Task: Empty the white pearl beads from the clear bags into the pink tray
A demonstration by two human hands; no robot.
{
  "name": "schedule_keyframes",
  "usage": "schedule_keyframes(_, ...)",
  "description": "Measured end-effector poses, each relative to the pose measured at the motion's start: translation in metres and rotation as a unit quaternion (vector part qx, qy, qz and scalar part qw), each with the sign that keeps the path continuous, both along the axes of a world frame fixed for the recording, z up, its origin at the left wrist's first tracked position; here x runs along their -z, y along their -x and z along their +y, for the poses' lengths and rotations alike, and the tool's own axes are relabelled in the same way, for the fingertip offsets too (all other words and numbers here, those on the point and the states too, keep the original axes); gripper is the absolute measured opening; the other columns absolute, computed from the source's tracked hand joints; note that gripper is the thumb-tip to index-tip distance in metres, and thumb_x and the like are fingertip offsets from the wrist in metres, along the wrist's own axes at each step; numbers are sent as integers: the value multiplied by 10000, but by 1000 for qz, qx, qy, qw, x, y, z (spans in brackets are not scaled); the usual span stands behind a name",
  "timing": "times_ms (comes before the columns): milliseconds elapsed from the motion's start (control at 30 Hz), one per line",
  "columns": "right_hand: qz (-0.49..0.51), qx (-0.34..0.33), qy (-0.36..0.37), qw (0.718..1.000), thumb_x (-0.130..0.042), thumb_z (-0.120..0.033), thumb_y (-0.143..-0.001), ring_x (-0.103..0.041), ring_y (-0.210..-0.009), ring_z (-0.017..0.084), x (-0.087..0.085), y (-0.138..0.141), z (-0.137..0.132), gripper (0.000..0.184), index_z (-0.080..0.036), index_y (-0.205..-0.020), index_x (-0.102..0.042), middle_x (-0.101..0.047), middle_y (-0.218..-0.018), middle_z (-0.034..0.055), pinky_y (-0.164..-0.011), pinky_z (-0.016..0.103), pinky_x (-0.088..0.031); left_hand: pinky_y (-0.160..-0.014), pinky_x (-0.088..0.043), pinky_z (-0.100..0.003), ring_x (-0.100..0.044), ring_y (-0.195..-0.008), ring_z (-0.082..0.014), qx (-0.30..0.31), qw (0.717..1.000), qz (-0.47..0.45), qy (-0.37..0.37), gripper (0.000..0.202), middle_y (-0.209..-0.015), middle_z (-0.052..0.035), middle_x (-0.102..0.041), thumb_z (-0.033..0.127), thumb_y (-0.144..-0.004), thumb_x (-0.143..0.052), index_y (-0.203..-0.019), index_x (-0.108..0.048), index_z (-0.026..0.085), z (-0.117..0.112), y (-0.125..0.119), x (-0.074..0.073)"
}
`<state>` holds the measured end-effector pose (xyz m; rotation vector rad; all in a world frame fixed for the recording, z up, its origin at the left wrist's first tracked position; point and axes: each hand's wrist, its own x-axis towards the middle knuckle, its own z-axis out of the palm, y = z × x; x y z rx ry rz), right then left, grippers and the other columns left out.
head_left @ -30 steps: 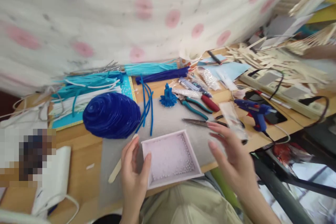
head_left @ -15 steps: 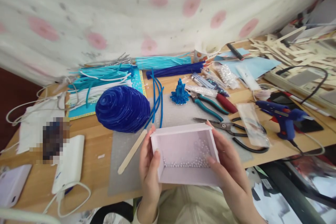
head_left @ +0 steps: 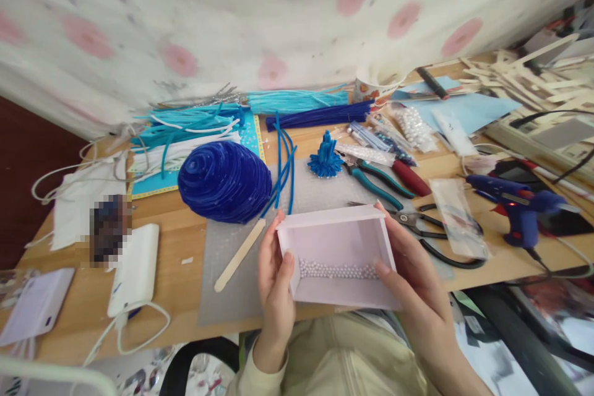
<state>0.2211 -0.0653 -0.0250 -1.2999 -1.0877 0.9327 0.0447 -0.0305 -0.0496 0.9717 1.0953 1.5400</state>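
Between my two hands is a small white open box (head_left: 341,294), tilted so that I look into it. Small pearly beads (head_left: 336,270) lie in a band along its lower inside edge. My left hand (head_left: 277,278) grips the left end, thumb on the rim. Around the right end my right hand (head_left: 415,278) is closed, its thumb over the front edge. Beyond the box stand a blue fringed pipe-cleaner piece (head_left: 325,158) and a large dark blue wound dome (head_left: 226,180). Loose blue pipe cleaners (head_left: 283,173) and a wooden stick (head_left: 240,255) lie beside the dome.
Teal-handled pliers (head_left: 378,185), black-handled scissors (head_left: 417,223) and a blue glue gun (head_left: 517,204) lie on the right. Pipe-cleaner bundles (head_left: 301,101) and a paper cup (head_left: 375,90) line the back. A white power bank (head_left: 134,269) with a cable is at left.
The beads, scattered up the right side of the box before, have settled into an even row along its lower edge. Both hands keep their hold; the camera view has shifted slightly.
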Motion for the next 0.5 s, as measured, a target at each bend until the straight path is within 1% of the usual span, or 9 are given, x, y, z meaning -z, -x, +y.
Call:
schedule_keyframes(100, 28, -3, 20, 999, -617, -312, -969, -387, -1504, 277, 2, -3, 5, 502, -418, -1451, -523, -437, -1622, -37, -1230, 518, -337, -1216, -366, -414, -378, -1503, -253, 6, 1000, 8, 21, 469, -1596, -33, -474, 280, -967, -614, -1429, -562, 330, -1, -3, 1)
schedule_keyframes(167, 35, -2, 26, 999, -594, -337, -978, -418, -1486, 282, -1, -5, 6, 476, -413, -1445, -533, -463, -1606, -32, -1214, 517, -364, -1217, -364, -411, -360, -1512, -252, 11, 999, 6, 31, 506, -1608, -37, -457, 307, -967, -614, -1464, -522, 334, -3, -6, 1)
schedule_keyframes(233, 14, 7, 19, 1000, -531, -377, -1004, -393, -1500, 288, -7, -7, 4, 446, -398, -1449, -542, -463, -1606, -31, -1229, 517, -337, -1217, -362, -404, -356, -1515, -245, 5, 999, -5, 34, 498, -1618, -40, -442, 337, -988, -577, -1480, -501, 329, -5, -10, 0)
schedule_keyframes(333, -29, 15, 0, 999, -418, -460, -1031, -358, -1516, 309, -20, -10, -1, 447, -382, -1448, -559, -457, -1609, -33, -1262, 537, -256, -1212, -366, -394, -355, -1517, -237, -8, 999, -27, 37, 441, -1622, -51, -435, 374, -1028, -489, -1461, -519, 297, -6, -18, 0)
schedule_keyframes(400, -47, 2, -2, 999, -386, -504, -1030, -338, -1523, 321, -27, -11, -4, 478, -385, -1468, -538, -436, -1622, -40, -1273, 548, -218, -1200, -382, -391, -374, -1507, -234, -10, 998, -46, 44, 428, -1609, -64, -456, 401, -1036, -462, -1441, -531, 278, -6, -23, 0)
schedule_keyframes(500, -77, -19, 1, 997, -381, -520, -1028, -264, -1553, 320, -33, -12, -7, 509, -408, -1517, -466, -366, -1658, -70, -1282, 540, -194, -1175, -417, -392, -421, -1482, -240, -21, 996, -65, 55, 446, -1577, -89, -499, 461, -1028, -458, -1417, -539, 258, -4, -27, 0)
